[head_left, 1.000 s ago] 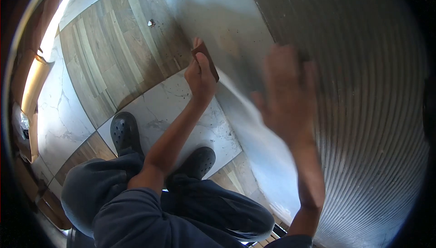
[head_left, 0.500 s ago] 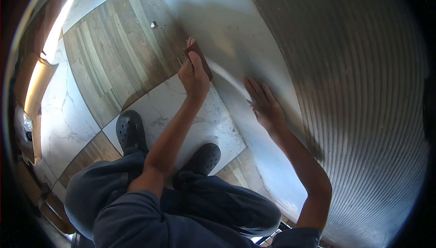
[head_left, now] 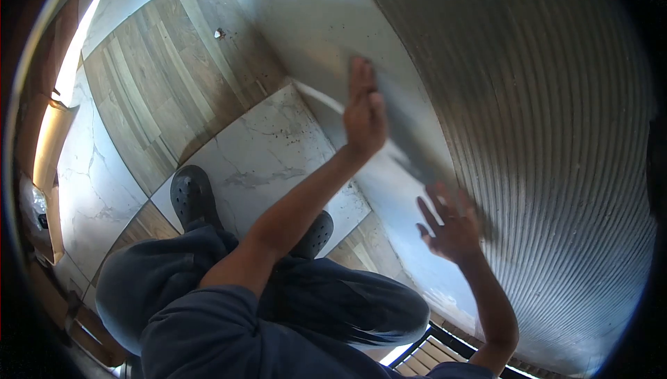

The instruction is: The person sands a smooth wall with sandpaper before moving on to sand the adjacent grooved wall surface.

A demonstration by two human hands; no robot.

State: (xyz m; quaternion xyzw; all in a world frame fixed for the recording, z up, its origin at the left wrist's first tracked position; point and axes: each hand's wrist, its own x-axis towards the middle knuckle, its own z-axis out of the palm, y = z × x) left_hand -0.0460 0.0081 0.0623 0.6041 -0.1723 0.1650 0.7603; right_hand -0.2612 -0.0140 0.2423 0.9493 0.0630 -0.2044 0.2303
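My left hand (head_left: 365, 111) is raised against the smooth grey lower band of the wall (head_left: 326, 38), blurred by motion, its fingers pointing up and its thumb alongside them. A brown flat piece, like sandpaper, was gripped in it a moment ago; now the hand and blur hide nearly all of it. Lower and to the right, my right hand (head_left: 453, 226) has its fingers spread, near the border between the smooth band and the ribbed grey wall surface (head_left: 549, 150). Nothing shows in that hand.
Marble-look white tile (head_left: 243, 150) and wood-look tile (head_left: 160, 66) cover the floor, with crumbs near the wall. My dark clogs (head_left: 191, 195) stand below. At the left lies open cardboard (head_left: 52, 146). A slatted frame (head_left: 431, 358) is at the bottom.
My left hand has moved right from the floor corner up onto the wall, and the brown piece went from plain view to hidden. My right hand has shifted right and down, fingers spreading.
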